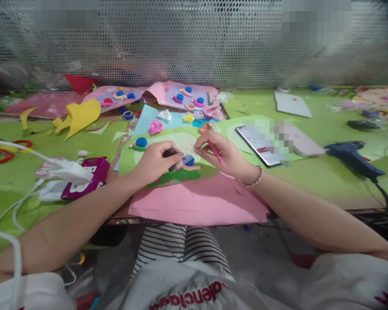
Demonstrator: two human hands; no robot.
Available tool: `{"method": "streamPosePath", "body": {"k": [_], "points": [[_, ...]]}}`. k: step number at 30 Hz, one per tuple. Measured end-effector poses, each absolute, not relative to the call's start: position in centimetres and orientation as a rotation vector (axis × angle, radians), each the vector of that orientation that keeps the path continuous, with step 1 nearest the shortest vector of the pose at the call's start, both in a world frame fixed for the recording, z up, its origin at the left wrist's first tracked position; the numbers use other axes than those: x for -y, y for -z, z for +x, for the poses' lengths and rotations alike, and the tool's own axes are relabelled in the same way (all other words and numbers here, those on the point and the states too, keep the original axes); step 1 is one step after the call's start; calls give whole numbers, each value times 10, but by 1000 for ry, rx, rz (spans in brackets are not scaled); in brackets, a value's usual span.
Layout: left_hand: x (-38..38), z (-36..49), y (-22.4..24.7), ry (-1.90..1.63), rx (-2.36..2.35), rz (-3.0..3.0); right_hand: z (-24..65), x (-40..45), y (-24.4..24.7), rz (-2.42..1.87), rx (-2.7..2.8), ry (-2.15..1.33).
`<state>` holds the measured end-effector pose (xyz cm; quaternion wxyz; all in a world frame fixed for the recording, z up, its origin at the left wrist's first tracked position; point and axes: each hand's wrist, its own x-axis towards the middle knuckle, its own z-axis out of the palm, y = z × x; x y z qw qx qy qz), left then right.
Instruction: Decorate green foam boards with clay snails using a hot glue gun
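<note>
**Midway through the clay picture on the green sheet**

Clearly, from the head view, you have both hands over the green sheet (129, 161), which lies partly on a pink sheet (197, 202) at the near edge of the table (326, 172). Your left hand (155, 161) is curled shut around a small clear bag with blue clay (186, 160) and something dark inside it; the bag sits just above the green sheet, between your 2 hands. Your right hand (224, 153) has its fingers pinched closed on a thin pink stick (217, 153), its tip angled down toward your wrist, and the fingertips reach toward the bag.

As for progress, I judge it partly done: 1 blue-and-green clay figure (139, 143) already sits on the sheet's left part, and a darker green strip runs along its near edge, while the pale oval in the middle looks mostly bare. 2 finished-looking pink boards (194, 97) with several clay figures lie farther back, which suggests more figures remain to be added here.

Off to your right lie a phone (255, 144) and a blue glue gun (352, 157); on your left, a purple box (95, 174) and white chargers with cables (64, 172).
</note>
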<state>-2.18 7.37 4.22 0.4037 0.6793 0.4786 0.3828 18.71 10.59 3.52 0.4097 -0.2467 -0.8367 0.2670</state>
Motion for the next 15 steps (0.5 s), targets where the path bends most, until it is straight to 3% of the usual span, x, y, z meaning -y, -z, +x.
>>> {"method": "streamPosePath", "body": {"k": [15], "points": [[-72,-22,-41,-894,-1178,1833,185,-105,-35,-496,2278,-489]]}}
